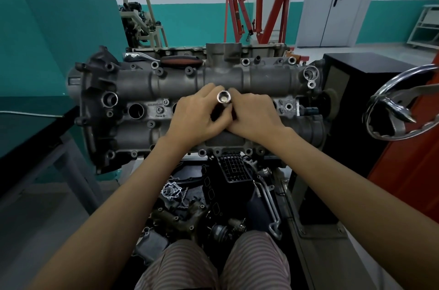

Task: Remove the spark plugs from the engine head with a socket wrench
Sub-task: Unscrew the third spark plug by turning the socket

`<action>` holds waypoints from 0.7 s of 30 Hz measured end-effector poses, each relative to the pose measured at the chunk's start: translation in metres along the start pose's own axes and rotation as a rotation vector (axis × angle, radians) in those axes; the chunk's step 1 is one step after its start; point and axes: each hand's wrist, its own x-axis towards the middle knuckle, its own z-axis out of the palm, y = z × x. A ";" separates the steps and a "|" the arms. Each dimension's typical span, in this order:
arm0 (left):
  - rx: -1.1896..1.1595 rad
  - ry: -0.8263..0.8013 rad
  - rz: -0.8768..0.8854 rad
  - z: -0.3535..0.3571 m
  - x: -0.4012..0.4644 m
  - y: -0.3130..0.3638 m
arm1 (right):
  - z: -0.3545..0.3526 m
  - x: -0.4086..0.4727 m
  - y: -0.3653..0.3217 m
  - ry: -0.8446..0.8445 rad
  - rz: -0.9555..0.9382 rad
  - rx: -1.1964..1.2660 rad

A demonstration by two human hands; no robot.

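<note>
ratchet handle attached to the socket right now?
No. The ratchet handle lies on the far edge of the engine head, while both hands hold the socket alone at the middle.

Matt grey cast-metal engine head (261,80), polished chrome socket (224,97) — glossy ratchet (140,56), striped cloth trousers (213,263)

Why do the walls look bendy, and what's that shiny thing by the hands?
Head view: the wide-angle lens curves the edges, so the walls lean; light glints off the metal socket between the left hand and right hand; the centre stays sharp.
</note>
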 end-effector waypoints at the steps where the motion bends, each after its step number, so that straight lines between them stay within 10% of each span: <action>1: 0.001 0.007 -0.013 0.000 0.000 0.000 | -0.001 0.000 -0.001 0.011 0.005 0.024; 21: -0.066 -0.027 0.003 -0.002 -0.002 -0.004 | 0.000 -0.001 -0.001 -0.001 -0.010 0.002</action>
